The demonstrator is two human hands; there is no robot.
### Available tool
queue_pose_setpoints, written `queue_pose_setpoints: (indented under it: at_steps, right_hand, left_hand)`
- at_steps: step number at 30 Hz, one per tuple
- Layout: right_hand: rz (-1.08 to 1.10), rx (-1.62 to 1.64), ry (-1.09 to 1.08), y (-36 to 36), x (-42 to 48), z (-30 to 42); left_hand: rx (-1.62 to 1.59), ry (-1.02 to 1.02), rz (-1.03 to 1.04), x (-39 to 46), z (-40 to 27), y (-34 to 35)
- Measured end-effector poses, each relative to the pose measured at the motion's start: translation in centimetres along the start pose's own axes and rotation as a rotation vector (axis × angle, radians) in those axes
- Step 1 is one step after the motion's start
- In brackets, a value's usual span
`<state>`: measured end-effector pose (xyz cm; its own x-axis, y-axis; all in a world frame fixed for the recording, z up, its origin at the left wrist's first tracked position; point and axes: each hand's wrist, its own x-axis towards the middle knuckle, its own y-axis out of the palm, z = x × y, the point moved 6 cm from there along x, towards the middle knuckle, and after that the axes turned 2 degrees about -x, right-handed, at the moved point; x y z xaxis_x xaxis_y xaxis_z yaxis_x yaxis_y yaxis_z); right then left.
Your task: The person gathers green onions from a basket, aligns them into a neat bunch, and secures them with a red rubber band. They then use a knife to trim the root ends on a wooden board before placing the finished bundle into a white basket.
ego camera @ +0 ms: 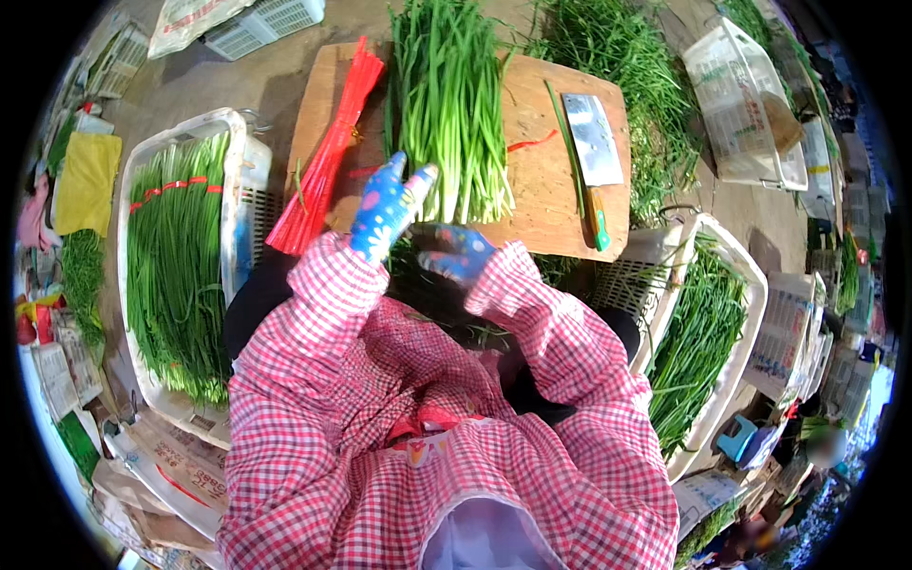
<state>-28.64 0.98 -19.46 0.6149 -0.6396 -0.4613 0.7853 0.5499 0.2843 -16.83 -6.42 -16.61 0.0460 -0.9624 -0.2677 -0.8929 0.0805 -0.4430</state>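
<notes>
A thick bundle of garlic chives (452,121) lies on a wooden board (541,206), its pale stem ends towards me. My left hand (385,206), in a blue flowered glove, is at the bundle's lower left edge. Its thumb and forefinger are spread, the thumb against the stems. My right hand (459,253), gloved alike and blurred, hovers just below the stem ends with its fingers apart, pointing left; nothing shows in it. Red tie strips (331,153) lie in a sheaf left of the chives. On the right rests a cleaver (593,142) with a wood and green handle.
A white plastic crate (235,164) of tied chives stands at my left. Another crate (755,285), with loose greens, stands at my right. A heap of loose greens (627,78) lies beyond the board. A loose red strip (533,142) and one green stalk (566,149) lie near the cleaver.
</notes>
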Motion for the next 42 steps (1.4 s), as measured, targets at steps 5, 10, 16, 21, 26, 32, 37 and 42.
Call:
queue_pose_setpoints:
  at_steps: [5, 10, 16, 21, 26, 32, 37, 42]
  right_hand:
    - [0.297, -0.244, -0.11, 1.0, -5.2, 6.1]
    - [-0.112, -0.684, -0.6, -0.8, -1.3, 15.7]
    - [-0.148, -1.566, -0.677, -3.6, 7.6, 13.6]
    - [-0.157, -1.595, -0.681, -5.6, 7.9, 10.7]
    - [-0.18, -1.519, -0.648, -5.5, 7.6, 10.8]
    - [-0.186, -1.546, -0.638, -6.0, 7.8, 10.3]
    - [-0.209, -1.559, -0.66, -6.0, 7.9, 10.1]
    - [-0.238, -1.527, -0.691, -5.4, 7.7, 10.5]
  left_hand:
    - [0.173, 0.176, -0.169, -2.5, 1.2, 1.7]
    - [-0.023, 0.245, -0.28, -3.7, 1.9, 3.2]
    - [0.094, 0.319, -0.36, -5.2, 0.4, 2.0]
    - [-0.159, 0.083, -0.533, -5.4, 7.0, -2.4]
    - [-1.107, -0.283, -0.255, -3.9, 12.6, -2.4]
    - [-0.196, -0.132, -0.286, -3.0, 9.4, -3.3]
    - [0.424, -0.06, -0.215, -2.8, 6.1, -3.2]
    - [0.391, 0.057, -0.247, -3.0, 7.1, -2.0]
